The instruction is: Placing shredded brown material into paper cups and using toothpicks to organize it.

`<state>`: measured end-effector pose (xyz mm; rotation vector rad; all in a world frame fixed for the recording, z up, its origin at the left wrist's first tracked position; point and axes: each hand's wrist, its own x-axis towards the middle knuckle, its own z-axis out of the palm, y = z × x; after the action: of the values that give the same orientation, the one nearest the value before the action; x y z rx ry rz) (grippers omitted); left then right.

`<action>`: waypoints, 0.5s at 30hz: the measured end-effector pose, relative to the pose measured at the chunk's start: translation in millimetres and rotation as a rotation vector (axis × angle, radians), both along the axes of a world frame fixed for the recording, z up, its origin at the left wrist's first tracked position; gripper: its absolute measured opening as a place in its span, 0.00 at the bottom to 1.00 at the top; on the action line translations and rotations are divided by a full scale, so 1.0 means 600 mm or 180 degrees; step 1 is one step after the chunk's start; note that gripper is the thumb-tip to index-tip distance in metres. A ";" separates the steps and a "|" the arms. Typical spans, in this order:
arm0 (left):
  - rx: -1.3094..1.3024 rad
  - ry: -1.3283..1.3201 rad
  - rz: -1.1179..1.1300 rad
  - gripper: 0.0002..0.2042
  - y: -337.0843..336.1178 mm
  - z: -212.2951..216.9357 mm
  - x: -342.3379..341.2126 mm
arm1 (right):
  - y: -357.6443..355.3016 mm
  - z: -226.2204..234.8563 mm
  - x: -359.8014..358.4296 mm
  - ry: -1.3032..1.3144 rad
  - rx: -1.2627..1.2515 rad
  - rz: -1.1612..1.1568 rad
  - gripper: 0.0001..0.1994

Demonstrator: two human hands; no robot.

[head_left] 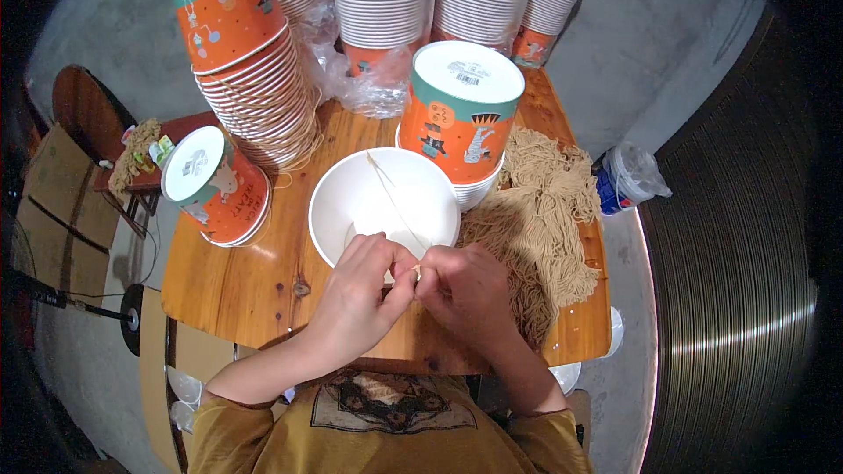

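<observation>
My left hand and my right hand meet at the near rim of an open white paper bucket, fingertips pinched close together. Between them is a short bit of tan string; whether it is knotted I cannot tell. A thin strand runs up from there across the bucket's mouth to its far rim. To the right of the bucket lies a large heap of tan strings, partly behind my right forearm. Just behind the bucket stands an upside-down stack of orange and green paper buckets.
At the back left leans a tall stack of paper buckets with strings hanging down it. A shorter stack stands at the table's left edge. Wrapped bucket stacks line the back of the wooden table. A lidded pail stands beyond its right side.
</observation>
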<state>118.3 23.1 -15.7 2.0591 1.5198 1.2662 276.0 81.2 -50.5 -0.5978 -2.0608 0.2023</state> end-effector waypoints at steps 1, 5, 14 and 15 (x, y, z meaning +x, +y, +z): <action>0.0033 -0.0008 -0.0032 0.06 0.000 -0.002 -0.001 | 0.000 0.002 -0.002 0.0046 -0.0015 0.0015 0.15; -0.0057 -0.0092 -0.0052 0.05 -0.001 -0.002 0.000 | 0.000 0.007 -0.013 0.0326 0.0070 -0.0041 0.13; -0.0196 0.0235 -0.0083 0.05 -0.001 0.006 -0.010 | -0.002 0.013 -0.014 -0.0197 -0.0532 -0.0351 0.06; -0.0189 0.0238 -0.0089 0.05 -0.003 0.011 -0.008 | 0.002 0.021 -0.007 -0.0108 -0.0847 -0.0033 0.04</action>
<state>113.7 21.2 -9.1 2.1041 1.5358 1.1320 271.6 82.7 -38.2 -0.7778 -2.0787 0.4682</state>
